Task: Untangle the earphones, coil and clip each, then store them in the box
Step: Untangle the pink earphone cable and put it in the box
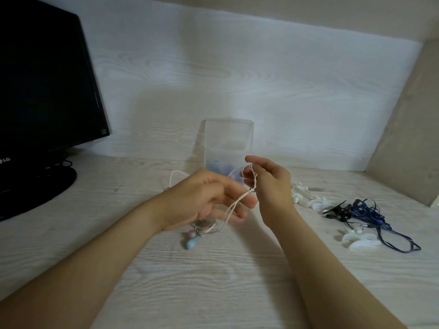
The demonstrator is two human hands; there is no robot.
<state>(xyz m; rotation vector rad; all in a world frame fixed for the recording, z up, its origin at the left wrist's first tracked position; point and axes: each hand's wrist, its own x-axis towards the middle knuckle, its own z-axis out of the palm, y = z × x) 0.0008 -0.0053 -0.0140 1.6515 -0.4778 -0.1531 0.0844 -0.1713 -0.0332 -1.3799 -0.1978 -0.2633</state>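
Both hands are up over the middle of the bench [213, 293], working on the pale earphones [237, 203]. The right hand [270, 186] has its fingers curled in, pinching a few small loops of the cream cord at the fingertips. From there the cord runs down and left to the left hand [206, 200], whose thumb reaches out along the strands. It looks to be nipping them against its loosely curled fingers, though the blur makes that hard to swear to. The rest of the cord hangs to the bench under that hand, ending at pink and blue earbuds [192, 241] lying on the wood.

Just behind the hands a clear plastic box [228, 141] stands against the wall. Off to the right a blue set of earphones [370, 212] lies in a loose tangle, with white clips [306, 198] scattered beside and in front of it. A dark monitor [42, 91] sits at far left.
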